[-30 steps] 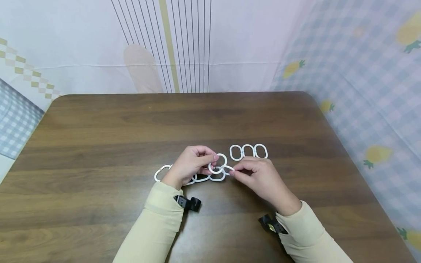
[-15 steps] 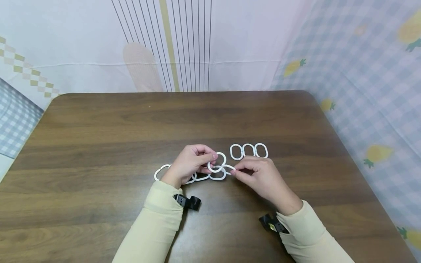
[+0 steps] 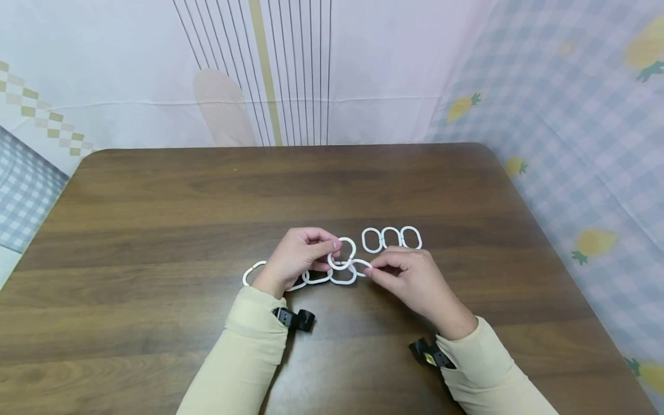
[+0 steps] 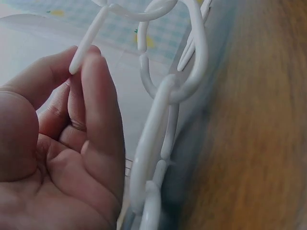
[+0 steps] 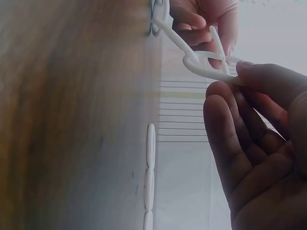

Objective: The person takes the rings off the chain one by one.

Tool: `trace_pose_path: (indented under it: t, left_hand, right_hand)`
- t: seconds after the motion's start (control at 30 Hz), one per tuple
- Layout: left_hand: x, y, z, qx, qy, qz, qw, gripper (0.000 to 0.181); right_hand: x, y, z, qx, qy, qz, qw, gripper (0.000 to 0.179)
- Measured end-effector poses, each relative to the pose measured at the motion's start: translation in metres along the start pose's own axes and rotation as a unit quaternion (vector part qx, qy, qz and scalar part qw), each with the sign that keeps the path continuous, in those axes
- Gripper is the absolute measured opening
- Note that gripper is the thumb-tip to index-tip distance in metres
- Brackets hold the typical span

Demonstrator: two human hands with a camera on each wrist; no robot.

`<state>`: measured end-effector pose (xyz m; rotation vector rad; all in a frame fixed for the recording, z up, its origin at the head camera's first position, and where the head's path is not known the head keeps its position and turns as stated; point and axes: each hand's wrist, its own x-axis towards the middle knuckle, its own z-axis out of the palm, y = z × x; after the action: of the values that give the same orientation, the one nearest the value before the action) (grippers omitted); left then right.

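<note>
My left hand (image 3: 301,256) pinches a white plastic chain link (image 4: 88,40) between thumb and fingertips, holding it tilted up. My right hand (image 3: 415,282) pinches the end link (image 5: 207,73) of a white chain (image 3: 343,283) between thumb and index finger. In the right wrist view the two held links cross each other, a small split showing in the left one. From the end link the chain runs down and left along the table, passing under the left hand, which hides part of it. Its far end link (image 3: 245,278) shows left of the left wrist.
Three oval white links (image 3: 382,239) lie side by side just beyond the right hand, which overlaps their lower edge in the head view. The brown wooden table (image 3: 155,230) ends at a patterned cloth (image 3: 384,69) behind and a checked one (image 3: 560,150) on the right.
The left hand and its link have shifted slightly up and left relative to the right hand. Both hands keep their pinch, and the three links on the table stay put.
</note>
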<state>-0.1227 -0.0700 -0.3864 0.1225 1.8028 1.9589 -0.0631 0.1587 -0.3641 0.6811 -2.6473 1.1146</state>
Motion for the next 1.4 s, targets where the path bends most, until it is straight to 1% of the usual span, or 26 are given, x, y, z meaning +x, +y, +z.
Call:
trace_pose_path:
  t: [0.13, 0.2, 0.43, 0.6, 0.83, 1.07, 1.17, 1.23, 1.27, 1.33, 1.4]
  left_hand:
    - [-0.001, 0.002, -0.001, 0.055, 0.021, 0.013, 0.9982, 0.02]
    - [-0.001, 0.002, -0.001, 0.066, 0.028, 0.017, 0.9973, 0.019]
    - [-0.001, 0.003, 0.0, 0.033, 0.044, 0.015, 0.9984, 0.019]
    - [-0.001, 0.004, -0.001, 0.033, 0.064, 0.009, 0.9974, 0.019]
    - [-0.001, 0.004, -0.002, 0.052, 0.087, 0.0, 0.9948, 0.018]
    - [0.002, 0.005, 0.006, 0.095, 0.087, -0.002, 0.9917, 0.016]
    - [0.003, 0.007, 0.007, 0.113, 0.09, -0.002, 0.9895, 0.014]
    - [0.004, 0.009, 0.006, 0.137, 0.091, -0.002, 0.9863, 0.014]
    - [0.004, 0.009, 0.006, 0.164, 0.092, 0.001, 0.9821, 0.014]
    - [0.004, 0.011, 0.005, 0.217, 0.093, 0.005, 0.9718, 0.015]
    - [0.004, 0.013, 0.004, 0.27, 0.093, 0.009, 0.9582, 0.016]
  right_hand:
    - [-0.001, -0.001, 0.0, 0.004, -0.001, 0.011, 0.9999, 0.011]
    - [-0.001, -0.001, 0.0, 0.008, 0.0, 0.016, 0.9998, 0.011]
    - [-0.002, -0.001, 0.001, 0.016, 0.0, 0.026, 0.9995, 0.011]
    - [-0.002, -0.002, 0.002, 0.024, 0.001, 0.027, 0.9993, 0.011]
    - [-0.001, -0.002, 0.005, 0.03, -0.002, 0.025, 0.9992, 0.012]
    - [-0.003, -0.002, 0.002, 0.024, -0.003, 0.029, 0.9993, 0.012]
    - [-0.003, -0.001, 0.0, 0.022, -0.002, 0.027, 0.9994, 0.012]
    - [-0.003, -0.002, 0.0, 0.024, -0.002, 0.029, 0.9993, 0.012]
    - [-0.004, -0.002, 0.0, 0.025, -0.004, 0.03, 0.9992, 0.011]
    - [-0.004, -0.004, 0.0, 0.029, -0.006, 0.034, 0.999, 0.011]
    - [-0.005, -0.005, 0.0, 0.032, -0.008, 0.038, 0.9987, 0.011]
